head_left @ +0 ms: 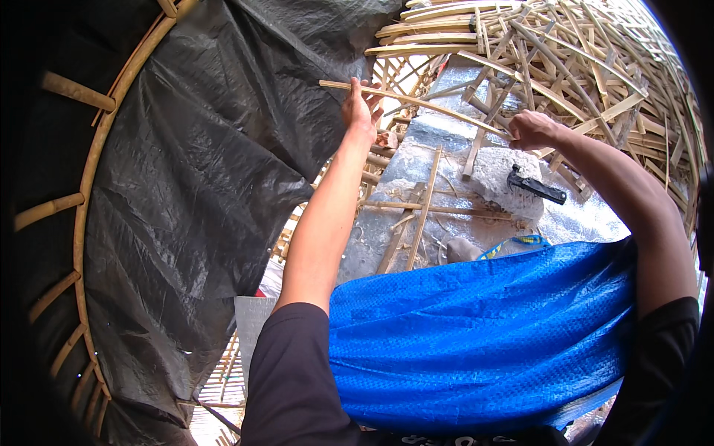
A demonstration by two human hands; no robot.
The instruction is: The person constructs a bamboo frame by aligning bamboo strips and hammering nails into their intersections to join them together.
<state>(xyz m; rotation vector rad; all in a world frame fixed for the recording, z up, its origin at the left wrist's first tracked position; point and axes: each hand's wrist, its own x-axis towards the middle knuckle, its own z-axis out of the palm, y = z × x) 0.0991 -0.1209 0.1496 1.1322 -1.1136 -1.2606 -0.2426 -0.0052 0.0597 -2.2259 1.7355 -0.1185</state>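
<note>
Hands (532, 131) hold bamboo strip (418, 102); black tool (537, 185) on stone (497, 175).

Lt-tan strip (410, 98), brt blu tarp (476, 334)

A wrinkled black plastic sheet (193, 178) hangs like a wall, its surface creased and faintly glossy. Along the left side of the black plastic sheet runs a long tan bamboo pole (79, 230), bowed by the wide lens, with short round bamboo rungs (50, 211) jutting leftward from it into deep shadow. Below the sheet's lower right edge, a pale bamboo slat lattice (227, 379) lets bright light through its gaps, beside a flat grey panel (251, 316). To the right of the sheet, a silvery foil-like ground covering (418, 143) spreads out, dusty in places, with strong white light glaring off its far right part.
</note>
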